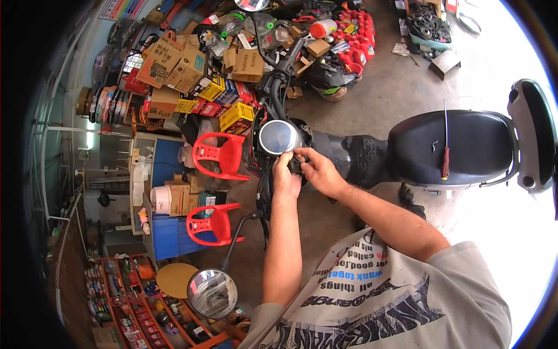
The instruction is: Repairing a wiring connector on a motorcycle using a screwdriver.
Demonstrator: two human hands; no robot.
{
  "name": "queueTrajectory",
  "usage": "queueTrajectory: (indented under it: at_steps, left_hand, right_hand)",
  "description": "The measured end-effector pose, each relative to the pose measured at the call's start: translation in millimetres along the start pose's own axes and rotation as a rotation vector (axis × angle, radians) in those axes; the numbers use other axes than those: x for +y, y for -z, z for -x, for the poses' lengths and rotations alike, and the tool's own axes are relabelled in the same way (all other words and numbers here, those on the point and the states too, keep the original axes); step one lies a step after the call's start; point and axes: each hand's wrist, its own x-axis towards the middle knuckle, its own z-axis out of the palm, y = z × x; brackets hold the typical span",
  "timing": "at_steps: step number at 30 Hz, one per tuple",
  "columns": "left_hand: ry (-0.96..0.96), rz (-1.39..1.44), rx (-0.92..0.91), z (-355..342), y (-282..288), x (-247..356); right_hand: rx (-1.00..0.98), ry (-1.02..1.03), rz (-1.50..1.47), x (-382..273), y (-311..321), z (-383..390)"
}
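A motor scooter stands sideways before me, its black seat at the right. By its handlebar sits a round, silver-rimmed, gauge-like unit with a pale, reflective face. My left hand is closed at the unit's near edge, its fingertips pinched together. Close beside it, my right hand is closed too, with thumb and forefinger bent toward the same spot. Whatever small part lies between the fingers is hidden. A long screwdriver with a red handle lies across the seat, next to a small, bent metallic piece.
A round mirror juts toward me at the lower left. Two red plastic chairs stand beyond the handlebar. Cartons, bottles and red containers are piled at the far side. Parts shelves fill the lower left.
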Motion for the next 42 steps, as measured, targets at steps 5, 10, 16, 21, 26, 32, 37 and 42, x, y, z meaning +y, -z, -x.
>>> queueTrajectory:
  at_steps: [5, 10, 16, 21, 26, 32, 37, 42]
  left_hand:
    - [0.008, -0.057, -0.106, -1, 9, 2]
    - [0.036, -0.105, -0.161, -11, 22, -1]
    - [0.036, -0.072, -0.056, -9, 12, -2]
    - [0.06, -0.062, -0.105, -8, 16, 0]
    - [0.049, -0.067, -0.096, -6, 12, 1]
    - [0.047, -0.074, -0.111, -4, 14, 2]
    - [0.048, -0.083, -0.12, -3, 15, 2]
    - [0.055, -0.095, -0.108, -1, 11, 6]
  right_hand:
    - [-0.121, -0.068, -0.005, -11, 13, -5]
    - [-0.113, -0.092, 0.146, -16, 15, -6]
    - [-0.05, -0.031, 0.41, -18, 16, -2]
    - [-0.118, -0.049, 0.582, -34, 21, 1]
    - [-0.122, -0.011, 0.571, -35, 24, 2]
    - [-0.137, 0.021, 0.601, -35, 26, 0]
    - [-0.204, 0.047, 0.688, -40, 30, -4]
    - [-0.224, 0.08, 0.686, -36, 30, -7]
